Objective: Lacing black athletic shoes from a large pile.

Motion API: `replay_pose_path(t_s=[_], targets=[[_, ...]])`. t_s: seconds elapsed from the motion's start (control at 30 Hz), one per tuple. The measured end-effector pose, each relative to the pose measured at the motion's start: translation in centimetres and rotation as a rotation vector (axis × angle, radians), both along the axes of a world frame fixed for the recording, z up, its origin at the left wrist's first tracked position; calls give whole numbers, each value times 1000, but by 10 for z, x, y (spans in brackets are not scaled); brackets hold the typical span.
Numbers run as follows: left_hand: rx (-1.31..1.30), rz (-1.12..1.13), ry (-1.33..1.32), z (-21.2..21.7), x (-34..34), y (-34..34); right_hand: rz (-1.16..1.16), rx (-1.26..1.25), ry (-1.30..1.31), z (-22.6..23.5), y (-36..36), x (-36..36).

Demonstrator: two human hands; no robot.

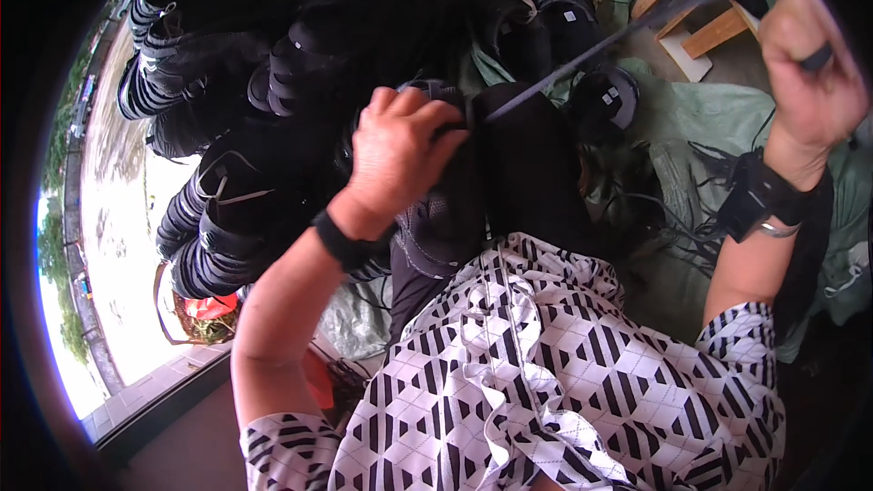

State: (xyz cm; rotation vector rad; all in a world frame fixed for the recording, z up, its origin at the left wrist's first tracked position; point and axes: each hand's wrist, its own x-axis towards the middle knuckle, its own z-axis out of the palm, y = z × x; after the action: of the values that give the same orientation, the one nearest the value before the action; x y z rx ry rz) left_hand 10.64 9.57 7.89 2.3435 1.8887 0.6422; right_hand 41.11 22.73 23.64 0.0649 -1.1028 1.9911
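My left hand (400,150) is closed on a black shoe upper (432,236) with a greyish mesh pattern, which lies over my dark-trousered lap. Up at the far right, my raised right hand (809,73) is a fist around one end of a long dark lace (618,36). The lace runs in a taut slanting line from that fist down to the right of my left hand. Where it meets the upper is hard to make out, black against black. Motion blurs the right fingertips.
Nested stacks of black shoe uppers (218,227) crowd the left and far side. One upper (609,105) lies beyond my right knee. Loose black cords (673,236) are scattered over a green sheet (718,109). A wooden stool (709,32) stands far right; a red bag (211,306) is left.
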Motion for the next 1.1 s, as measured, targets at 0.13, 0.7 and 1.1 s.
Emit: replay_pose_path(t_s=[0.13,0.7,1.1], targets=[[-203,-188,-156,20,-61,-3,-150,195,-351,-52,20,54],[-5,-105,-294,-13,-70,-30,-12,650,-1087,-160,-46,-179],[-22,31,-530,-18,-60,-41,-416,1214,-935,-170,-29,-191]])
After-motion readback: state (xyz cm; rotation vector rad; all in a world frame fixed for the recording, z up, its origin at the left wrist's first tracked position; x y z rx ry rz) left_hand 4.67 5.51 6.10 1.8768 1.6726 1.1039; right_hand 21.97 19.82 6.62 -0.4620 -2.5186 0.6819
